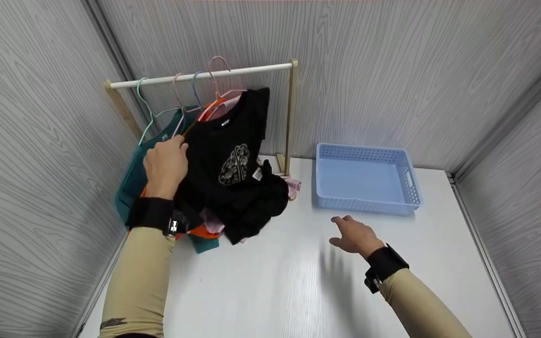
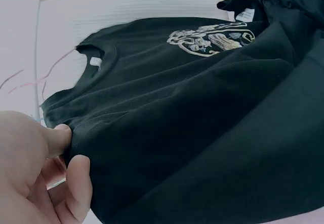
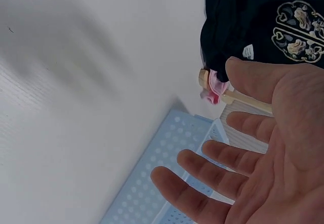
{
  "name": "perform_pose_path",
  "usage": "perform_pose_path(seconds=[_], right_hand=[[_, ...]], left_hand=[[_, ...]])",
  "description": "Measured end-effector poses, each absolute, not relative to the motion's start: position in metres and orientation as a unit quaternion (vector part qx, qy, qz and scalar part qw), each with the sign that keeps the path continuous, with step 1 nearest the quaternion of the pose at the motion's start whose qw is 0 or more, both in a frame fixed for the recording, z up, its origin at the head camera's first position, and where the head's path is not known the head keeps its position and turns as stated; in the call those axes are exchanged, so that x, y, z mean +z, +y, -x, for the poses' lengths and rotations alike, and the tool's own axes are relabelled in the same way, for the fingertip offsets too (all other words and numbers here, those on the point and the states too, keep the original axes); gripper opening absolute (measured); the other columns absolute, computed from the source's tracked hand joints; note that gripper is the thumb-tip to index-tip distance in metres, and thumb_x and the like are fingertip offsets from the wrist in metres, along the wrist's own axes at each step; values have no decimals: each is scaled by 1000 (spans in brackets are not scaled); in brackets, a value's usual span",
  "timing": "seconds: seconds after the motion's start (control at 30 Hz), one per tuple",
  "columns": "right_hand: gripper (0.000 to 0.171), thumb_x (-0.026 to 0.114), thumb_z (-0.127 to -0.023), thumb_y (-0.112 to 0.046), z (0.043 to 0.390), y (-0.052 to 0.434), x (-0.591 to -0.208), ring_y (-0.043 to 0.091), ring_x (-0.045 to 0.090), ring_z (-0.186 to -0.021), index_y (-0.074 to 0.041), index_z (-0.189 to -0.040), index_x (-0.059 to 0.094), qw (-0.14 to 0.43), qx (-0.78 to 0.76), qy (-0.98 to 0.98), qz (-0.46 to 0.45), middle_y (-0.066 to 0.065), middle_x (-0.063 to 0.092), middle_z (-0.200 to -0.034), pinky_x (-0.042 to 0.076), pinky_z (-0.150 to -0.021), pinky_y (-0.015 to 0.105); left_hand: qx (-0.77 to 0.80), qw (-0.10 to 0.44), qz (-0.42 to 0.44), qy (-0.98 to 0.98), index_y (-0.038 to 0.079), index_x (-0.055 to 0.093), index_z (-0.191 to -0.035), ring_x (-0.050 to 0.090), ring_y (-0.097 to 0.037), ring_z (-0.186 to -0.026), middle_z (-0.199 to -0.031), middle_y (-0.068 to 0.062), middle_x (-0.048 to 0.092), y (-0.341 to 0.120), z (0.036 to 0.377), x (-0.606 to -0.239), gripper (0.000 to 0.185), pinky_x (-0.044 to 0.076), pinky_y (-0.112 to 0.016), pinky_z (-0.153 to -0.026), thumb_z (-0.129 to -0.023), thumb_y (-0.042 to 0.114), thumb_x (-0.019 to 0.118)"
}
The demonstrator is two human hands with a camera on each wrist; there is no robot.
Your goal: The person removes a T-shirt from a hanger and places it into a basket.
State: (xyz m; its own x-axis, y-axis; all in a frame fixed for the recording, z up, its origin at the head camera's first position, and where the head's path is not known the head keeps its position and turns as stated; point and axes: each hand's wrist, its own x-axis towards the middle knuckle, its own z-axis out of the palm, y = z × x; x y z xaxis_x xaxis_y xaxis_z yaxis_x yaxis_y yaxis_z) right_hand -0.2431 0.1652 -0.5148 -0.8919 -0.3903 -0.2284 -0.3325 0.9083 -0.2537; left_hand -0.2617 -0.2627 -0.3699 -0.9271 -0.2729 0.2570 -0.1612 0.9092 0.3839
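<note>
A black T-shirt with an embroidered emblem hangs aslant on a pink hanger, its lower part bunched to the right. My left hand pinches its left shoulder edge; in the left wrist view, thumb and fingers of the left hand take the black cloth beside the neckline. My right hand is held above the white table, in front of the blue basket, and touches nothing. The right wrist view shows the right hand palm up to the camera, fingers spread and relaxed.
A rack with a white bar and wooden posts stands at the back left. Behind the black T-shirt hang a teal garment and orange and pink ones. A shallow blue basket sits on the table near the back wall.
</note>
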Motion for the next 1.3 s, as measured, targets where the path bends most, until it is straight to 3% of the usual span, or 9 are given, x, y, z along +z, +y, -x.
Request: perform_pose_path(seconds=[0.23, 0.4, 0.57, 0.67, 0.87, 1.0, 1.1, 1.3], right_hand=[[57, 68, -90, -29, 244, 166, -513, 43, 64, -101, -4, -137, 50, 129, -101, 968, 191, 26, 57, -127, 53, -81, 55], [55, 66, -91, -30, 248, 165, -505, 43, 62, -109, -5, -138, 50, 103, -108, 971, 188, 25, 58, -131, 52, -85, 56], [54, 64, -92, -30, 254, 164, -495, 43, 63, -107, -5, -138, 50, 79, -117, 971, 192, 24, 59, -130, 53, -83, 55], [54, 64, -92, -29, 256, 163, -491, 43, 64, -104, -5, -138, 49, 62, -123, 972, 191, 24, 59, -129, 53, -80, 55], [65, 66, -91, -27, 259, 159, -484, 45, 58, -114, -1, -144, 39, -17, -158, 969, 187, 25, 53, -135, 52, -84, 55], [71, 69, -91, -28, 257, 156, -472, 42, 47, -129, -4, -148, 34, -85, -210, 959, 172, 22, 46, -142, 50, -91, 56], [66, 68, -92, -29, 255, 154, -462, 39, 48, -129, -7, -147, 38, -122, -240, 947, 176, 20, 49, -140, 48, -95, 55], [44, 61, -96, -33, 248, 161, -451, 35, 60, -115, -14, -136, 55, -190, -263, 931, 166, 16, 64, -124, 51, -89, 54]], left_hand=[[-172, 143, -74, -972, 11, 59, -127, 58, -37, -81, -116, -20, 66, -275, 254, -377, 31, 47, -50, -74, -104, 25, 46], [-163, 134, -37, -977, 11, 61, -124, 60, -41, -83, -114, -23, 66, -294, 245, -379, 29, 47, -54, -73, -104, 25, 47], [-150, 132, -5, -980, 9, 62, -121, 60, -41, -79, -107, -24, 67, -312, 235, -380, 27, 47, -55, -72, -103, 24, 47], [-161, 102, 11, -982, 11, 61, -121, 56, -35, -76, -103, -21, 65, -318, 232, -382, 28, 45, -51, -71, -104, 27, 47], [-189, 48, 31, -980, 15, 62, -126, 52, -32, -84, -109, -14, 63, -310, 232, -383, 30, 46, -47, -78, -102, 30, 49], [-191, 51, 72, -978, 14, 65, -122, 57, -31, -90, -111, -11, 67, -290, 239, -384, 27, 49, -49, -87, -101, 27, 52], [-197, 58, 111, -972, 13, 66, -118, 60, -30, -92, -109, -10, 69, -271, 246, -385, 25, 50, -51, -92, -101, 25, 54], [-201, 52, 161, -965, 14, 67, -111, 59, -28, -89, -99, -8, 68, -232, 260, -390, 22, 49, -47, -91, -101, 27, 53]])
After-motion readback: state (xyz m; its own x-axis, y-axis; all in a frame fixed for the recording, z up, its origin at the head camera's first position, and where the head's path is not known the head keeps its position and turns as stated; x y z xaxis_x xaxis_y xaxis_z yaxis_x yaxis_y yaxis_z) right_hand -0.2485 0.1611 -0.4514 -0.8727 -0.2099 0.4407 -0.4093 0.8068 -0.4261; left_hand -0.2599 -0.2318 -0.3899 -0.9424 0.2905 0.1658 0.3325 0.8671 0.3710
